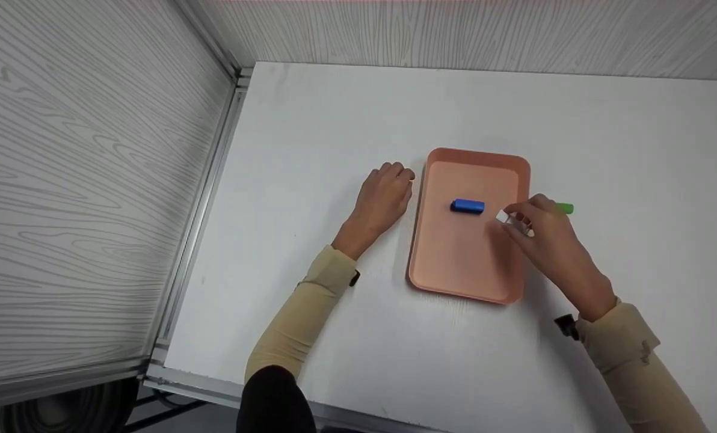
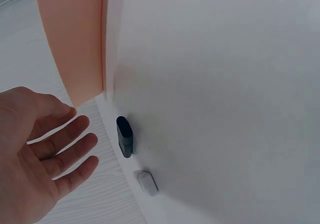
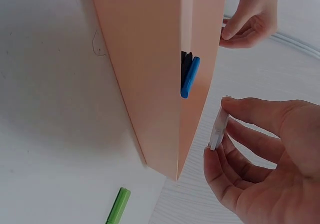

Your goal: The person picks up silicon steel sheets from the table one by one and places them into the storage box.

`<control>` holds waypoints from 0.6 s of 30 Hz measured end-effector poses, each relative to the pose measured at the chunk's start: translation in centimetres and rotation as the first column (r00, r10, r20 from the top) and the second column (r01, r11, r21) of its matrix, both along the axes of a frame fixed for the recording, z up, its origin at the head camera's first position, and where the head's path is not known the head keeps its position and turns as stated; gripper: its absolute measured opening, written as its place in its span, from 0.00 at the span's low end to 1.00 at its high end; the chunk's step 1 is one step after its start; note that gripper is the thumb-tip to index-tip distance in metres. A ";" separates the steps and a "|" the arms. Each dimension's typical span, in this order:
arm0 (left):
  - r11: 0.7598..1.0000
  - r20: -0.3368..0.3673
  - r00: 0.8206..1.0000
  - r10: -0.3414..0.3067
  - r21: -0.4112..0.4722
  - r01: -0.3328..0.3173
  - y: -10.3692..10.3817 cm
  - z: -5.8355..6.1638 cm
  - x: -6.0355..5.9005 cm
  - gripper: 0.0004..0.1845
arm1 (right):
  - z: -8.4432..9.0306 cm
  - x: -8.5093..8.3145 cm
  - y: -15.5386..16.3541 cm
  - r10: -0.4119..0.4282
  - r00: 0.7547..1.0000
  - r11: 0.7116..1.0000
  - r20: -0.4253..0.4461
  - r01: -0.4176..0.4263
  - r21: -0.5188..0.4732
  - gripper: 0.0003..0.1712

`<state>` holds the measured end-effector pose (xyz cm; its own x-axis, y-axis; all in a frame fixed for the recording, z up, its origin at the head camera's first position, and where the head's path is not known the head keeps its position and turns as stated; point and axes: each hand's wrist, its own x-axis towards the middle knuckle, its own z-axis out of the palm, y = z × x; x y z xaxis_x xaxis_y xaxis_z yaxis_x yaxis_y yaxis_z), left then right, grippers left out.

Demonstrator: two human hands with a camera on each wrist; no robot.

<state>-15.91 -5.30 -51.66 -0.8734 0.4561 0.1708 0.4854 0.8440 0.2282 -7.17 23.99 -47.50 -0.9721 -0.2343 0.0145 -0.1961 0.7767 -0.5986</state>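
My right hand (image 1: 548, 231) pinches a small flat white piece (image 3: 219, 129) between thumb and fingertips, over the right side of a shallow salmon-pink tray (image 1: 461, 270). Inside the tray lies a short blue stick (image 1: 468, 206) with dark parts beside it. Beyond the right hand's knuckles, a green stick (image 1: 565, 208) lies on the table, partly hidden in the head view. My left hand (image 1: 384, 195), loosely curled and holding nothing, is just left of the tray. Near it in the left wrist view lie a small black piece (image 2: 125, 136) and a small grey-white piece (image 2: 147, 183).
The white tabletop (image 1: 310, 138) surrounds the tray. Wood-patterned panels stand along the back (image 1: 455, 36) and the left (image 1: 94, 180), with a metal frame rail (image 1: 199, 222) at the left table edge. A dark round thing (image 1: 64, 409) sits below at the lower left.
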 end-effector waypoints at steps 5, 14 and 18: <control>0.999 0.016 1.000 0.024 -0.043 -0.023 -0.1 -0.4 -0.1 0.12 | -0.1 0.1 -0.4 0.017 1.000 1.000 -0.017 -0.017 0.002 0.13; 0.994 -0.011 0.997 0.082 -0.066 -0.082 -0.3 -1.0 -0.1 0.10 | -0.2 -0.1 -1.3 0.012 0.998 1.000 0.056 -0.011 -0.010 0.12; 0.992 -0.020 0.994 0.106 -0.064 -0.107 -0.3 -1.1 -0.2 0.09 | 0.0 -0.1 -1.7 0.015 0.997 1.000 0.073 -0.015 -0.006 0.12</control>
